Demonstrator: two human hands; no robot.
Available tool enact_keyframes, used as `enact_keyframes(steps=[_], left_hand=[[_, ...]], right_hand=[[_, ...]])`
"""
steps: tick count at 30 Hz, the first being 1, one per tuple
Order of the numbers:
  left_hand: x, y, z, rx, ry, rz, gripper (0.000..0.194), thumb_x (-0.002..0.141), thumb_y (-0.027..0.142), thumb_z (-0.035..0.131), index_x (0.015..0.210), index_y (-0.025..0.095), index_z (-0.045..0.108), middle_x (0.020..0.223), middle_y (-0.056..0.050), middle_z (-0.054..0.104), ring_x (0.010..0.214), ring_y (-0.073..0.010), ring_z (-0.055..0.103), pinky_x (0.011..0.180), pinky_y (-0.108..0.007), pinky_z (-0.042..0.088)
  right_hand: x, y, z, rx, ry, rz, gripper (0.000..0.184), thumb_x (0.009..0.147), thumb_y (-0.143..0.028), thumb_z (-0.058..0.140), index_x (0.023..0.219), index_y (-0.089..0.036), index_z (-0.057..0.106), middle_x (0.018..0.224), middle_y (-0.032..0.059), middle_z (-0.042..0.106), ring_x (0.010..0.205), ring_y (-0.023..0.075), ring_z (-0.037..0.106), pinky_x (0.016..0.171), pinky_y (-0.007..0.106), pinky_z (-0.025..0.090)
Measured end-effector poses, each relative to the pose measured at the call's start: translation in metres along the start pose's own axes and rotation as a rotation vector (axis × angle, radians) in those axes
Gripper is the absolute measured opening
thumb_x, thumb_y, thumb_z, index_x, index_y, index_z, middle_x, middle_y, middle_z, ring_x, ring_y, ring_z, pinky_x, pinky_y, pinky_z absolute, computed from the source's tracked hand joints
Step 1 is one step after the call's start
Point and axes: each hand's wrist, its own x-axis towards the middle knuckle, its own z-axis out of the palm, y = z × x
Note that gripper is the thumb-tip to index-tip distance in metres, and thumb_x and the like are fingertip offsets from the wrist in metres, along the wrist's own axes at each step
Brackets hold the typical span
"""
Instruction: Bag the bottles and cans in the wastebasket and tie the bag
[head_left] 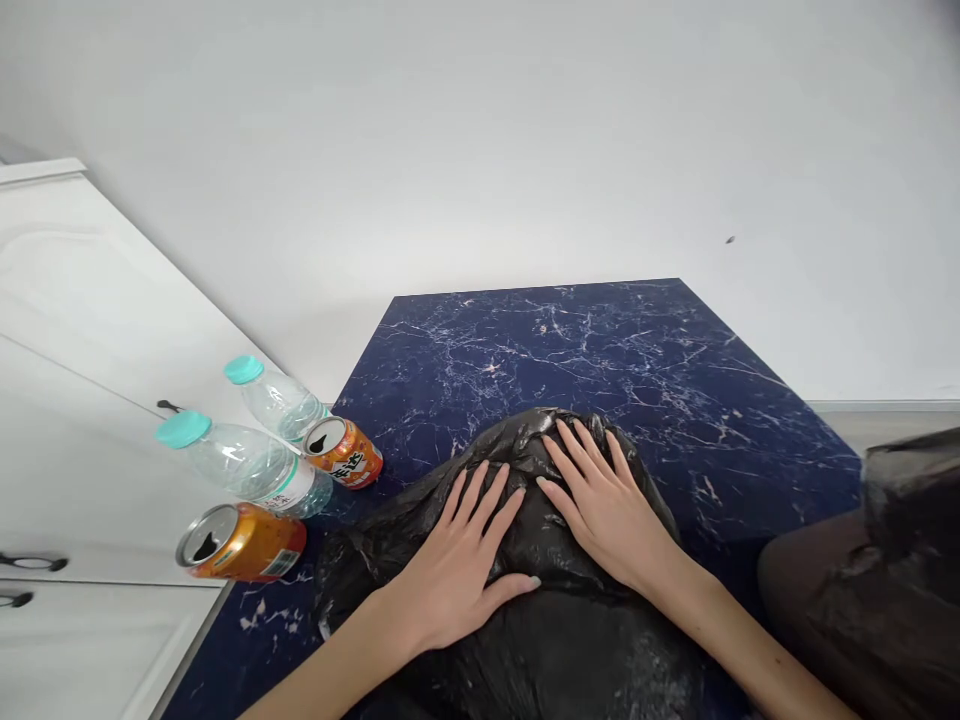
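A black plastic bag lies bunched up on the table at the lower middle of the head view. My left hand rests flat on its left part, fingers spread and pointing away from me. Pressed against the upper right of the bag is my right hand, its fingers also apart. Both palms face down and neither hand grips anything. What lies under the plastic, if anything, is hidden.
Two orange drink cans, a front one and a rear one, stand left beside two clear bottles with teal caps. White cabinets border the blue marbled table. Dark translucent plastic hangs at the right.
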Motion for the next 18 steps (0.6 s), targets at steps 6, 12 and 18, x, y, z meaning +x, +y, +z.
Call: enact_keyframes(steps=[6, 12, 18], left_hand=[[-0.016, -0.008, 0.001, 0.007, 0.013, -0.004, 0.085, 0.110, 0.058, 0.052, 0.177, 0.028, 0.011, 0.184, -0.009, 0.014, 0.171, -0.0377, 0.011, 0.134, -0.068, 0.030], [-0.010, -0.004, -0.001, -0.010, 0.030, 0.011, 0.077, 0.111, 0.052, 0.055, 0.175, 0.024, 0.023, 0.183, -0.010, 0.019, 0.171, -0.0351, 0.011, 0.135, -0.064, 0.033], [0.000, 0.026, -0.025, -0.121, 0.054, 0.134, 0.049, 0.114, 0.033, 0.050, 0.162, 0.021, 0.048, 0.177, -0.008, 0.040, 0.169, -0.0281, 0.024, 0.138, -0.056, 0.031]], right_hand=[[-0.009, 0.002, 0.012, -0.037, -0.010, 0.015, 0.068, 0.115, -0.060, 0.028, 0.174, -0.026, 0.033, 0.181, 0.0058, 0.021, 0.168, 0.0333, 0.022, 0.134, 0.066, 0.026], [-0.011, 0.009, 0.012, -0.104, 0.019, 0.062, 0.068, 0.115, -0.059, 0.027, 0.174, -0.025, 0.032, 0.181, 0.0062, 0.024, 0.167, 0.0310, 0.026, 0.134, 0.063, 0.027], [-0.014, 0.029, 0.010, -0.179, 0.093, 0.242, 0.066, 0.117, -0.048, 0.023, 0.168, -0.011, 0.043, 0.176, 0.0215, 0.034, 0.165, 0.0401, 0.031, 0.128, 0.072, 0.028]])
